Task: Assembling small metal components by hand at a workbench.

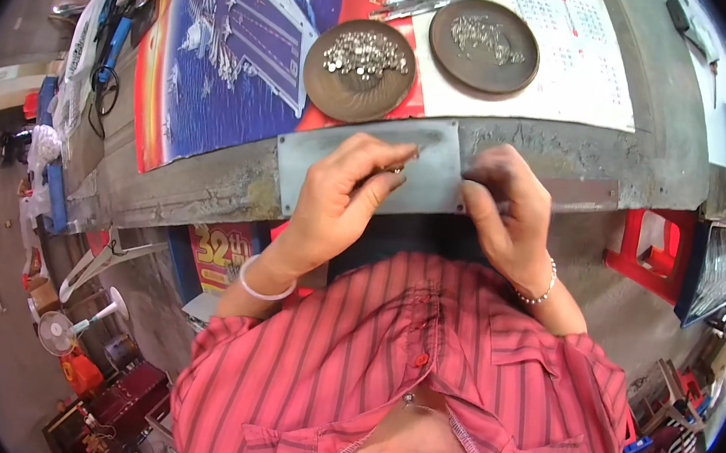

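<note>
At the left of my view, the grey, worn bench carries a blue, red and white printed paper sheet, its left part showing a picture and its right part a printed grid. In front of the sheet, at the near edge of the bench, lies the flat, grey, rectangular metal plate, its surface dull and smudged, with small dark dots at the corners that I can make out. The left hand, a white bangle on its wrist, is over this plate; its grip is narrow, thumb and forefinger pinching a small shiny metallic piece. The piece glints, but I cannot tell its exact form, since the fingertips partly cover it. Beyond the plate stands a round brown dish with a heap of small, bright, silvery rounded pieces, several reflecting white light. Farther back, slender metallic hand tools lie side by side on the sheet. To their right, a second round brown dish holds thinner, duller silvery pieces, loosely spread. The right hand, with a beaded bracelet, is at the plate's right end, fingers curled; motion blurs its fingertips, and I cannot tell whether its grip holds anything.
</note>
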Available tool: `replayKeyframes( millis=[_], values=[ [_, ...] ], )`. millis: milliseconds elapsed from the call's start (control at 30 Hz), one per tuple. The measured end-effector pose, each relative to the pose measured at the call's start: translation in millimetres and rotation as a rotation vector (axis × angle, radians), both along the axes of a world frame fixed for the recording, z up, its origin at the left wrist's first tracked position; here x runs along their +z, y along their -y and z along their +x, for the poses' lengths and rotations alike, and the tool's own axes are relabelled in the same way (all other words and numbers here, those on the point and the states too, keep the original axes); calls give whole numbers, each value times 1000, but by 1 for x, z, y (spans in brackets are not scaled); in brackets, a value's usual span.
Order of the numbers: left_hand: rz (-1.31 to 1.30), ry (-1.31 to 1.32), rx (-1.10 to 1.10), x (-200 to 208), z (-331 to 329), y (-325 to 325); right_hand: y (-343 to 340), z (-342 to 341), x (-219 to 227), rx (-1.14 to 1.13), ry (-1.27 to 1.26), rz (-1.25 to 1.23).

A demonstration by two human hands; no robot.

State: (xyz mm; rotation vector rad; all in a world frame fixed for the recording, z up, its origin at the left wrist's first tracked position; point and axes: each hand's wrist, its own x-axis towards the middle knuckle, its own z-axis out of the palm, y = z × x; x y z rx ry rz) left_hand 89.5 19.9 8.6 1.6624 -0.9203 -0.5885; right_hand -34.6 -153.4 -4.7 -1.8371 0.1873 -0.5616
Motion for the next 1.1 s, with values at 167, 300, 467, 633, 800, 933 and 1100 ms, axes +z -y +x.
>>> replayKeyframes(
  millis=[167, 300, 467, 633, 800, 933, 1100],
  values=[
    [-265, -529, 129, 16, -36, -9, -29, 19, 10, 99, 91, -7],
    [-363, -619, 47, 11, -47, -15, -40, 23, 10, 76, 170, -6],
    [-538, -566, 143, 0, -74, -9, -51, 20, 5, -57, 311, -397],
    [-484, -364, 365, -9, -95, 0, -58, 4, 11, 35, 62, -213],
    [-597, -371, 401, -13, -102, 0, -54, 6, 17, 86, 195, -7],
    [-568, -243, 391, -18, -103, 0, -54, 10, 2, -44, 369, -382],
    [-532, -341, 398, -22, -107, -2, -63, -4, 7, 15, 53, -194]
  ],
)
